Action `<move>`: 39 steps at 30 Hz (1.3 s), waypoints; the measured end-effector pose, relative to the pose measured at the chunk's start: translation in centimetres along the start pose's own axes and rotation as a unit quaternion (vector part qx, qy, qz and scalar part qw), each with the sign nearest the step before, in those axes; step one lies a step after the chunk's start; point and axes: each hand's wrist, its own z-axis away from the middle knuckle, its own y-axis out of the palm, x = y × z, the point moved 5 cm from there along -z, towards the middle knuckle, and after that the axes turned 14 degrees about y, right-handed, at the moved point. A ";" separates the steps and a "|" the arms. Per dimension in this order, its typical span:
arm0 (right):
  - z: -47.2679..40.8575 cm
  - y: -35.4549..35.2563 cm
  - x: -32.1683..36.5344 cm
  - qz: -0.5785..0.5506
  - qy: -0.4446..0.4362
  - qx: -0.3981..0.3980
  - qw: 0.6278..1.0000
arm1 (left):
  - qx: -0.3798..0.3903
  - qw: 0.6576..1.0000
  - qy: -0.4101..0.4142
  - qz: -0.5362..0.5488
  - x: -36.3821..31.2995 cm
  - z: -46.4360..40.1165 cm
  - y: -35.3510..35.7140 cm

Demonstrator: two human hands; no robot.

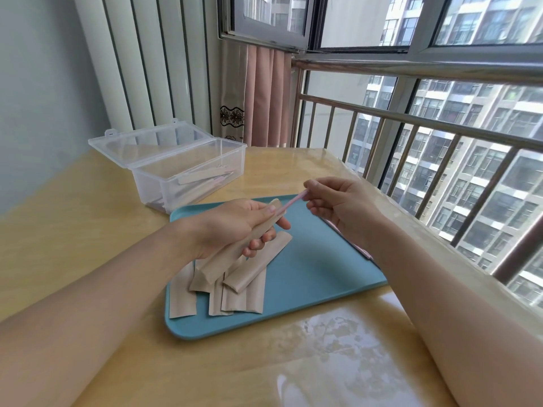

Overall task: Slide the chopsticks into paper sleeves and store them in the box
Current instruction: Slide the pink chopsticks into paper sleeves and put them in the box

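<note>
My left hand (232, 227) grips a tan paper sleeve (223, 262) above the blue tray (317, 277). My right hand (338, 204) pinches the far end of the pink chopsticks (291, 201), whose near end sits inside the sleeve's open mouth. Several empty paper sleeves (249, 277) lie in a loose pile on the tray under my left hand. More pink chopsticks (363, 251) peek out on the tray behind my right forearm. The clear plastic box (188, 171) stands open at the back left, with a few sleeved chopsticks inside.
The tray and box sit on a glossy yellow table (117, 362). A metal railing (411, 124) and windows run along the right side. A white radiator (158, 60) and a pink curtain (264, 95) stand behind the table.
</note>
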 end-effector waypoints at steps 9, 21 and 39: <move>0.0 0.8 -0.6 0.096 0.023 0.053 0.994 | 0.013 1.000 0.000 -0.005 -0.2 0.0 0.4; -0.3 -2.6 1.2 0.349 -0.041 -0.144 0.925 | 0.001 1.000 0.002 -0.014 -0.1 -0.1 0.3; -0.8 -2.5 0.7 0.682 -0.040 -0.197 0.703 | 0.001 0.999 -0.010 -0.048 0.5 0.0 0.4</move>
